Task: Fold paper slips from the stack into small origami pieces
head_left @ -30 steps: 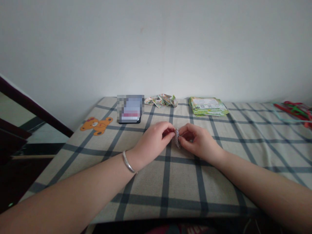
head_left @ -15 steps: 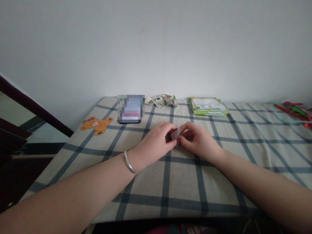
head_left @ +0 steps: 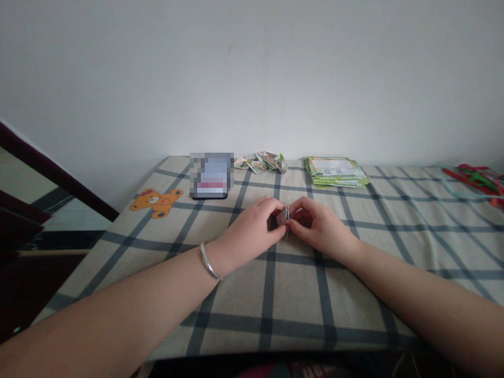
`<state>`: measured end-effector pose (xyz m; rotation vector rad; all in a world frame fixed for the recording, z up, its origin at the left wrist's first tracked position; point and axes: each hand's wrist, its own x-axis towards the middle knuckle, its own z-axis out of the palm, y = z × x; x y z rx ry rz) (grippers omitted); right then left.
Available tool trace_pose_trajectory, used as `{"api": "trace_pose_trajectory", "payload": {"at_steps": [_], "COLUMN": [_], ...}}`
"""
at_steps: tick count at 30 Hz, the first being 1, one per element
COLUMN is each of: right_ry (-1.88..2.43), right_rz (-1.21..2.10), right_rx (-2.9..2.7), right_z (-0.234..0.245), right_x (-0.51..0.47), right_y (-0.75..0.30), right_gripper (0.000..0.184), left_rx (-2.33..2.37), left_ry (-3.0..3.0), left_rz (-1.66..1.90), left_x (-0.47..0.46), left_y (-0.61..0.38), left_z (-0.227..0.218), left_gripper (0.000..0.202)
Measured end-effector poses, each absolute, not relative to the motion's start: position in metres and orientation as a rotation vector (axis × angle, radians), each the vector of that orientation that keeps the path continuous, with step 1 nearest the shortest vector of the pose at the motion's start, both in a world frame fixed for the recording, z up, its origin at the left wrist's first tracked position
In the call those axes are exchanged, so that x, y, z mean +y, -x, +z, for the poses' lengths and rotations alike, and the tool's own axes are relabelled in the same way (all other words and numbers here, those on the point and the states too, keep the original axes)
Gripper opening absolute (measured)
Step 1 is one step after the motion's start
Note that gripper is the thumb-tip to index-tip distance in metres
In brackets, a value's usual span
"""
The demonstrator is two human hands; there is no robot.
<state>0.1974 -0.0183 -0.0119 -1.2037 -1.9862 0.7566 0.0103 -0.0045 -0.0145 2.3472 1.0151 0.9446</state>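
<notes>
A small piece of folded printed paper is pinched between both hands above the checked tablecloth. My left hand grips its left side between thumb and fingers, a silver bangle on the wrist. From the right, my right hand has thumb and forefinger pressed together at the paper's edge. Fingertips cover part of the paper, so its full shape is hidden.
Along the wall lie a blurred phone, several strips of crumpled or folded printed paper and a stack of green printed sheets. An orange bear cutout is at the left. Coloured items lie far right.
My right thumb and fingertips have shifted slightly left, closer to my left fingers, and less of the paper's edge shows. Everything else stays where it was.
</notes>
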Motion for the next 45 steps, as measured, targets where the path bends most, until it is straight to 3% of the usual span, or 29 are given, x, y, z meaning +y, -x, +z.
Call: {"api": "trace_pose_trajectory", "payload": {"at_steps": [13,27,45], "right_ry": [1.205,1.183,0.926], "right_rz": [0.62,0.634,0.467], "right_rx": [-2.034,-2.078,-2.331], "right_z": [-0.011,-0.008,-0.006], "right_x": [-0.018,-0.019,-0.014], "right_y": [-0.199,-0.208,-0.216], "right_gripper": [0.011,0.006,0.013], "left_rx": [1.034,0.882,0.702], "left_ry": [-2.274,-2.427,-2.769], "left_rz": [0.951,0.815,0.609], "left_x": [-0.006,0.004,0.016], "left_y": [-0.01,0.001,0.014], "left_z": [-0.013,-0.009,-0.009], "left_gripper": [0.035,0.019,0.019]}}
